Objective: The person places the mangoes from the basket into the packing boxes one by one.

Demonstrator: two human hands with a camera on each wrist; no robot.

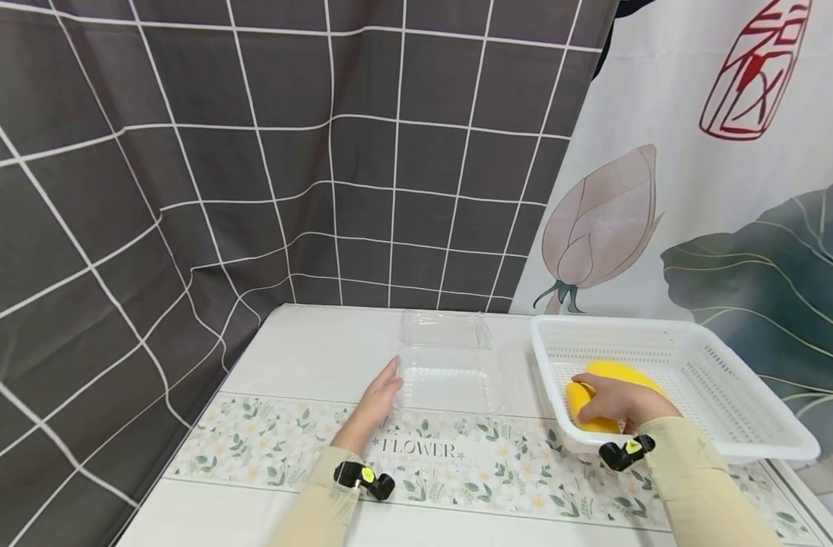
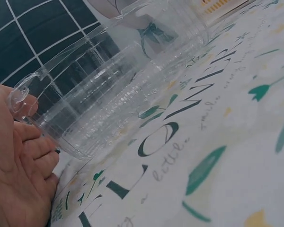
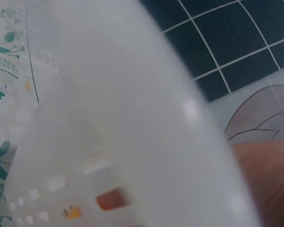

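Logged dark gridded curtain (image 1: 184, 152) from 9 to 12 o'clock in head view. Marked black wrist device (image 1: 363, 479) at 7 o'clock; could not read its yellow-green tag. Found left hand (image 1: 372, 400) just above it, also 7 o'clock, fairly relaxed, merely touching the left edge of clear plastic container (image 1: 451, 386). Read FLOWER (image 1: 419, 450) in dark capitals at 6 o'clock, on floral band (image 1: 252, 441) of white table cover (image 1: 307, 357). Made out script line (image 2: 169, 161) beneath in left wrist view, roughly "a little smile every"; lost the rest to blur. Placed container near 5 o'clock, between both hands. Tagged right hand (image 1: 622, 403) at 4 o'clock, bent round yellow object (image 1: 577, 396) and gripping it. Located yellow object inside white basket (image 1: 724, 380), toward its 9 o'clock end. Saw another yellow portion (image 1: 618, 369) just beyond the fingers; could not tell whether separate. Got mostly blurred basket wall in right wrist view, plus a yellow patch through the holes. Noted pale curtain (image 1: 663, 76) at 2 o'clock, printed with pink bud (image 1: 597, 220) and red seal-like mark (image 1: 755, 83); could not decipher its characters.
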